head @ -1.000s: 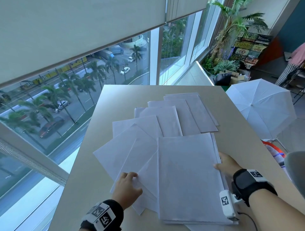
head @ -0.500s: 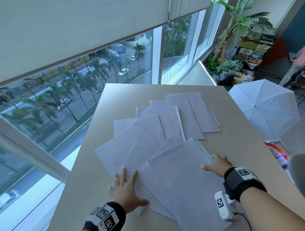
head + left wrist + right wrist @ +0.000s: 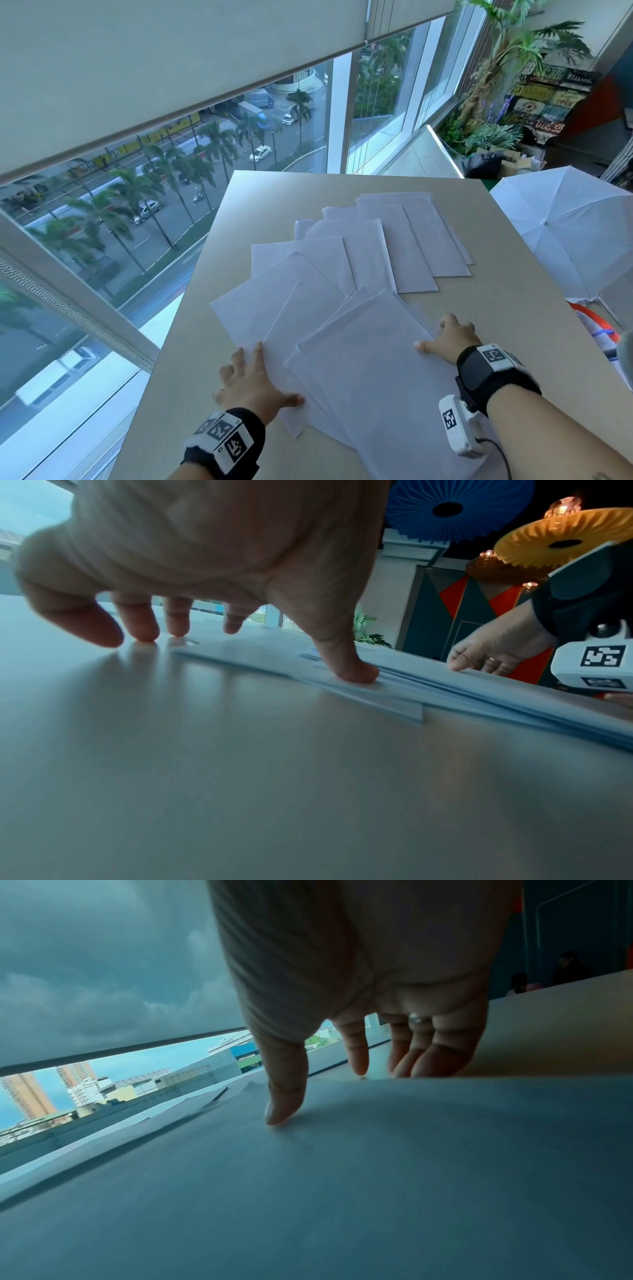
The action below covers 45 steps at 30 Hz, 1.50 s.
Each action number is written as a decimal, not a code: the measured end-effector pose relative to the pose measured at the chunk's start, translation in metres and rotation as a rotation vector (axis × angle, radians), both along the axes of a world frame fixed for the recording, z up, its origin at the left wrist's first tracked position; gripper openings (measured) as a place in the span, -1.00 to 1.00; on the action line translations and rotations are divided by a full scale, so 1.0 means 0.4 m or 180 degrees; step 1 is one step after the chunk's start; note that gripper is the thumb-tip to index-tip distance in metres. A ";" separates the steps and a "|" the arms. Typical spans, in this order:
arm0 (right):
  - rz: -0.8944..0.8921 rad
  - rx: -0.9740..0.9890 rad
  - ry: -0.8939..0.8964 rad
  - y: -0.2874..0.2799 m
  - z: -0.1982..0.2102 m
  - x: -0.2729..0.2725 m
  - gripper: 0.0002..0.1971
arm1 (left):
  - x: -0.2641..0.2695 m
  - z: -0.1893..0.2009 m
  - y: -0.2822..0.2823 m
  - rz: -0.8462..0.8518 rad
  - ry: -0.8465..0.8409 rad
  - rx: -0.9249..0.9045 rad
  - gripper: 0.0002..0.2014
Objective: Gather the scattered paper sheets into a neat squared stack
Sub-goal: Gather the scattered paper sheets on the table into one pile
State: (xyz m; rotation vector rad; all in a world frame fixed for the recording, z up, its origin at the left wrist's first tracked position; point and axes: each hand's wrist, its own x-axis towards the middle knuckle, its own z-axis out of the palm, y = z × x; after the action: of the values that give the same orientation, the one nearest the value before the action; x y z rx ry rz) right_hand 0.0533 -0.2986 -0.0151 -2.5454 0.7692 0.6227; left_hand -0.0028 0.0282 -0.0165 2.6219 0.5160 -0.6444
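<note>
Several white paper sheets (image 3: 407,246) lie fanned across the beige table (image 3: 274,192), overlapping from far right to near left. The nearest pile (image 3: 370,383) sits skewed, its far corner pointing away to the left. My left hand (image 3: 251,378) lies flat with spread fingers at the pile's left edge. Its thumb presses on the sheets (image 3: 479,696) and its fingertips (image 3: 145,638) touch bare table. My right hand (image 3: 450,337) rests on the pile's right edge. Its thumb lies on the top sheet (image 3: 377,1164) and its fingers (image 3: 428,1064) reach down past that edge.
A tall window (image 3: 102,222) runs close along the table's left side. A white umbrella (image 3: 561,233) stands open on the floor beyond the right edge, with potted plants (image 3: 496,133) behind it. Bare tabletop (image 3: 240,777) shows to the left of the sheets and at the far end.
The near pile has turned counter-clockwise and slid left. My left hand has spread flat and shifted to the pile's left edge. My right hand followed the right edge inward.
</note>
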 end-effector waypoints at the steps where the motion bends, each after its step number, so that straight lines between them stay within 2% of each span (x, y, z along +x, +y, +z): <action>1: -0.0003 0.0076 0.0022 -0.007 0.001 0.002 -0.39 | 0.001 0.002 0.003 0.0170 -0.0043 -0.0083 0.21; 3: 0.0009 0.0162 0.0149 -0.016 0.003 0.004 -0.55 | 0.005 0.006 0.007 0.0468 -0.0130 -0.0248 0.15; 6: 0.0158 0.0056 0.0315 -0.019 -0.007 0.002 -0.48 | 0.015 0.014 0.007 0.0707 -0.0216 -0.0387 0.05; 9: 0.0326 -0.0149 0.0358 -0.002 -0.002 -0.003 -0.52 | 0.028 0.018 -0.005 0.0894 -0.0211 -0.0597 -0.05; 16: 0.0240 0.0627 0.0098 0.030 0.003 -0.006 -0.43 | 0.041 0.027 -0.001 0.1758 -0.0474 -0.1375 -0.10; 20: 0.0331 0.1203 0.0235 0.036 0.018 -0.008 -0.61 | 0.049 0.018 0.011 0.2552 -0.0780 -0.2588 -0.11; 22: 0.0332 0.1349 0.0227 0.034 0.019 -0.008 -0.54 | 0.051 0.015 0.015 0.2740 -0.0534 -0.2979 -0.29; 25: 0.0433 0.1334 0.0118 0.036 0.029 -0.008 -0.64 | 0.046 0.027 0.019 0.2602 -0.0289 -0.2983 -0.83; 26: 0.0453 0.1299 0.0062 0.034 0.034 -0.006 -0.69 | 0.048 0.018 0.024 0.2531 -0.0265 -0.2925 -0.89; 29: 0.0594 0.1372 -0.0138 0.032 0.060 0.005 -0.80 | 0.049 0.015 0.038 0.2255 -0.0305 -0.2883 -0.81; 32: 0.0532 0.1836 -0.0371 0.027 0.097 0.022 -0.94 | 0.054 0.014 0.047 0.2237 -0.0454 -0.2864 -0.77; 37: 0.0274 0.2052 -0.0993 0.051 0.155 0.060 -0.86 | 0.064 0.022 0.052 0.2388 -0.0500 -0.2828 -0.89; 39: 0.0242 0.1990 -0.1092 0.083 0.146 0.074 -0.86 | 0.068 0.026 0.045 0.2304 -0.0542 -0.2879 -0.83; 42: 0.0479 0.1601 -0.0851 0.136 0.087 0.086 -0.76 | 0.076 0.034 0.036 0.2117 -0.0716 -0.2948 -0.64; 45: 0.0496 0.1202 -0.0367 0.171 0.042 0.080 -0.56 | 0.088 0.033 0.038 0.2074 -0.1040 -0.2831 -0.70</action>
State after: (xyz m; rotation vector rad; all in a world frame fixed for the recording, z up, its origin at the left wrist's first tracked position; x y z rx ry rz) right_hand 0.0853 -0.2302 0.0016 -2.2794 0.3737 0.5992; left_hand 0.0325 0.0436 -0.0032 1.5450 0.7158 -0.1490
